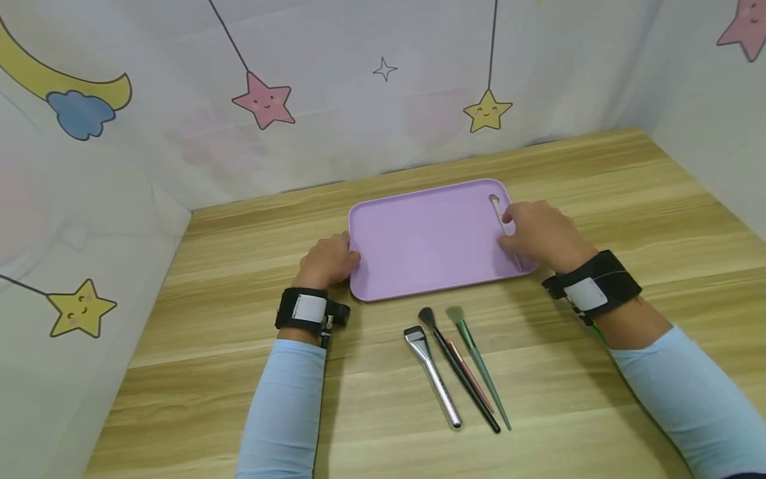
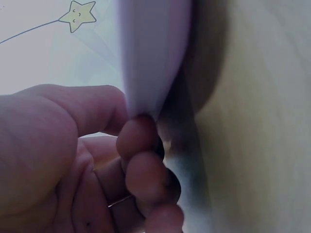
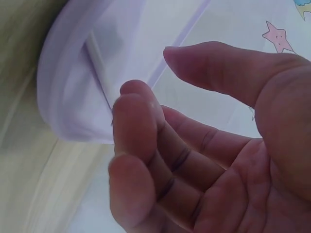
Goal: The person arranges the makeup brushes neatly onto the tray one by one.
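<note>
A lilac tray [image 1: 425,239] lies on the wooden table, its left end pinched by my left hand [image 1: 329,259]. In the left wrist view, the thumb is on the tray's upper side and the fingertips [image 2: 138,136] curl at its edge. A slim makeup brush [image 1: 497,209] with a pale handle rests along the tray's right side. Over it hovers my right hand [image 1: 541,233], which hides part of the handle. The right wrist view has its thumb and fingers apart with nothing between them, the brush handle [image 3: 98,58] lying on the tray beyond.
In front of the tray lie a silver flat makeup brush [image 1: 439,386], a black brush [image 1: 463,372], a thin copper-pink brush [image 1: 469,372] and a green brush [image 1: 483,369]. A white cloth [image 1: 335,120] printed with stars stands behind the table and at both sides.
</note>
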`<state>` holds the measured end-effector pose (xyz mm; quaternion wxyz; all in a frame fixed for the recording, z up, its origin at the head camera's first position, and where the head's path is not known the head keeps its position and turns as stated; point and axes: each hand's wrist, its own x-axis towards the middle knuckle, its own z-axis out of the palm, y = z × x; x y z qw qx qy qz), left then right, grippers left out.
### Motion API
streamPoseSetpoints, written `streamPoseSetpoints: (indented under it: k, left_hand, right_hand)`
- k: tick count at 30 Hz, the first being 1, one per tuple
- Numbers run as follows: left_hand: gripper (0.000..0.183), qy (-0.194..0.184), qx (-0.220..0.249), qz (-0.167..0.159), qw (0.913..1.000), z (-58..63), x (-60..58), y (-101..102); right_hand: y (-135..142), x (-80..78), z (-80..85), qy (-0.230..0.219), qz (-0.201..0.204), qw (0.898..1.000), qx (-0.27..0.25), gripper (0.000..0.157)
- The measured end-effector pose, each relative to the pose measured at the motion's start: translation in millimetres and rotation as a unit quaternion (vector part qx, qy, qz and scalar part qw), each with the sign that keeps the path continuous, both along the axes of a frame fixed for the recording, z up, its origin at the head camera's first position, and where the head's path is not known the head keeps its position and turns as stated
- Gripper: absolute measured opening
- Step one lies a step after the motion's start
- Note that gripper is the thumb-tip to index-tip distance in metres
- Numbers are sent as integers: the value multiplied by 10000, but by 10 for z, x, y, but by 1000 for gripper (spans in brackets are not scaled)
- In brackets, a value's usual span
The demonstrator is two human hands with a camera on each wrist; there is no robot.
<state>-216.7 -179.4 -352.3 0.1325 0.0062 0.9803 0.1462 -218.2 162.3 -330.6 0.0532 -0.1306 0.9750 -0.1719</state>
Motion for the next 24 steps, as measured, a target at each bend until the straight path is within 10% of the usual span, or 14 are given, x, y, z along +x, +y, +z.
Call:
streamPoseSetpoints:
  k: [24]
  left_hand:
    - [34, 26, -1, -68, 10000, 10, -2, -26]
  right_hand:
    - [-161, 175, -11, 75, 251, 9994, 224, 39]
